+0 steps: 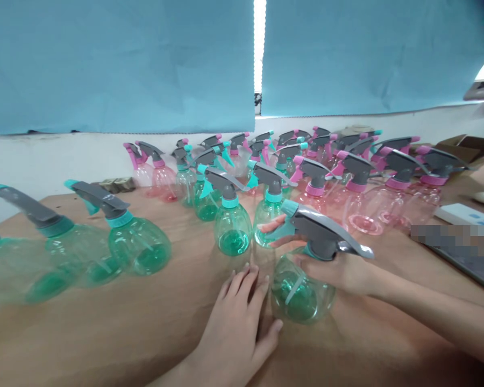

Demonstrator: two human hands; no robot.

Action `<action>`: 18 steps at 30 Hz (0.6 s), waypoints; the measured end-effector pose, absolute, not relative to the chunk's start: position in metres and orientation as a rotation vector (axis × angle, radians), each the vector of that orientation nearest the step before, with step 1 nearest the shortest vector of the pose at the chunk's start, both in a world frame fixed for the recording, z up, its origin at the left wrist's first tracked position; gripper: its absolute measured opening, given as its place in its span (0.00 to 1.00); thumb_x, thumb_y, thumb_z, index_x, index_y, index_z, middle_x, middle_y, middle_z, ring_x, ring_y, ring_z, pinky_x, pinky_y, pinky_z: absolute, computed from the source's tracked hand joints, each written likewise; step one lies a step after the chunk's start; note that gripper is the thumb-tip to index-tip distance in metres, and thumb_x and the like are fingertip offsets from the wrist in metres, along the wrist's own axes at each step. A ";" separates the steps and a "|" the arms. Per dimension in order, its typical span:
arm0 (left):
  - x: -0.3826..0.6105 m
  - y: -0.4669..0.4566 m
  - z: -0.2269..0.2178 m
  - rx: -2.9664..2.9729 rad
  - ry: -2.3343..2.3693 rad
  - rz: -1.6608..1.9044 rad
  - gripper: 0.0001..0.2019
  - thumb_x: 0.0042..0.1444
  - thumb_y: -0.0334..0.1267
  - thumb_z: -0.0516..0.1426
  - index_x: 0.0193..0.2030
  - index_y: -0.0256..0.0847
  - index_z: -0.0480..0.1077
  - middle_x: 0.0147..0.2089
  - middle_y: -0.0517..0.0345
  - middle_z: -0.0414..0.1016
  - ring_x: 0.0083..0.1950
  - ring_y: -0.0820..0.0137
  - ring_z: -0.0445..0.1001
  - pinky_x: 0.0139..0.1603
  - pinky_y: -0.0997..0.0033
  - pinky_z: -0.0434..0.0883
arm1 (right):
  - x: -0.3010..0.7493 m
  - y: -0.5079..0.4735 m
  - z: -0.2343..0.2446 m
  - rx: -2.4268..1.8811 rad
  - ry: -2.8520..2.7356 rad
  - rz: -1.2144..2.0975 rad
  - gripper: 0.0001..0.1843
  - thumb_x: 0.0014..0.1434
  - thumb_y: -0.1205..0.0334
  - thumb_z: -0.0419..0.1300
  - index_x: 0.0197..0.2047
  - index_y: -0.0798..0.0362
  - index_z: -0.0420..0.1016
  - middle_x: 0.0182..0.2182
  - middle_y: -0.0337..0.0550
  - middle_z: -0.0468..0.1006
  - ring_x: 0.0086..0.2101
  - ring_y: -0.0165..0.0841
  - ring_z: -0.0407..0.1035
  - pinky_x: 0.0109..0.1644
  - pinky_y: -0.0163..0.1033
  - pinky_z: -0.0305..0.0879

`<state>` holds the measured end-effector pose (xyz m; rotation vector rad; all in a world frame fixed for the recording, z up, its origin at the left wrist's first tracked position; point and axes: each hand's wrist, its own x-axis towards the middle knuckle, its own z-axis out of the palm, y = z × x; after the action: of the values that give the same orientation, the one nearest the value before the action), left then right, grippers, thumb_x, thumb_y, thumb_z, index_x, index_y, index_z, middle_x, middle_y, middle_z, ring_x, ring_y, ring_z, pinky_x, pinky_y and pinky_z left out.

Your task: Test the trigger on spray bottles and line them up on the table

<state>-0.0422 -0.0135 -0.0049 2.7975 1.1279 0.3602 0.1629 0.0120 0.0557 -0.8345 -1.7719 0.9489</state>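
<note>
My right hand is wrapped round the neck of a clear green spray bottle with a grey and teal trigger head. Its fingers pass behind the bottle and show near the teal trigger. The bottle tilts slightly, and a thin tube shows inside it. Just left of it, my left hand lies flat on the brown table, fingers stretched forward and holding nothing. Beyond my fingertips stand two more green spray bottles, upright.
Several green spray bottles stand at the left. Rows of pink spray bottles and more green ones fill the back and right. At the right lie a white and blue box and a dark flat object, partly blurred. Blue sheets hang behind.
</note>
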 end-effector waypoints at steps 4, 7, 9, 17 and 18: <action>-0.042 -0.013 -0.004 2.796 1.127 0.333 0.24 0.59 0.43 0.57 0.60 0.33 0.64 0.64 0.39 0.63 0.64 0.48 0.61 0.59 0.44 0.64 | 0.164 0.013 0.054 -0.826 -1.777 0.981 0.32 0.51 0.77 0.55 0.56 0.41 0.65 0.50 0.42 0.76 0.47 0.38 0.75 0.46 0.46 0.76; -0.042 -0.013 -0.003 2.799 1.117 0.332 0.25 0.59 0.42 0.57 0.60 0.32 0.63 0.65 0.38 0.62 0.64 0.49 0.61 0.60 0.44 0.63 | 0.166 0.013 0.051 -0.852 -1.789 0.970 0.32 0.52 0.76 0.56 0.57 0.41 0.65 0.50 0.42 0.77 0.47 0.38 0.75 0.45 0.45 0.77; -0.041 -0.013 -0.003 2.802 1.121 0.326 0.25 0.59 0.42 0.57 0.60 0.32 0.63 0.65 0.38 0.62 0.64 0.49 0.60 0.60 0.43 0.63 | 0.167 0.014 0.049 -0.881 -1.788 0.952 0.31 0.53 0.74 0.57 0.58 0.41 0.65 0.50 0.42 0.77 0.47 0.39 0.74 0.44 0.45 0.77; -0.042 -0.012 -0.006 2.818 1.132 0.303 0.25 0.59 0.42 0.57 0.60 0.31 0.64 0.65 0.38 0.62 0.65 0.49 0.60 0.60 0.44 0.63 | 0.165 0.014 0.049 -0.883 -1.789 0.871 0.31 0.52 0.73 0.57 0.58 0.41 0.65 0.49 0.42 0.78 0.46 0.39 0.75 0.41 0.42 0.78; -0.042 -0.012 -0.006 2.819 1.133 0.305 0.25 0.59 0.42 0.57 0.60 0.31 0.64 0.65 0.38 0.61 0.65 0.49 0.60 0.60 0.44 0.63 | 0.165 0.013 0.050 -0.897 -1.786 0.835 0.31 0.52 0.73 0.56 0.58 0.41 0.65 0.48 0.42 0.78 0.45 0.39 0.75 0.39 0.41 0.78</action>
<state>-0.0421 -0.0116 -0.0063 2.8189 1.1327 0.3048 0.1647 0.0134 0.0499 -0.8967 -1.7857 0.8354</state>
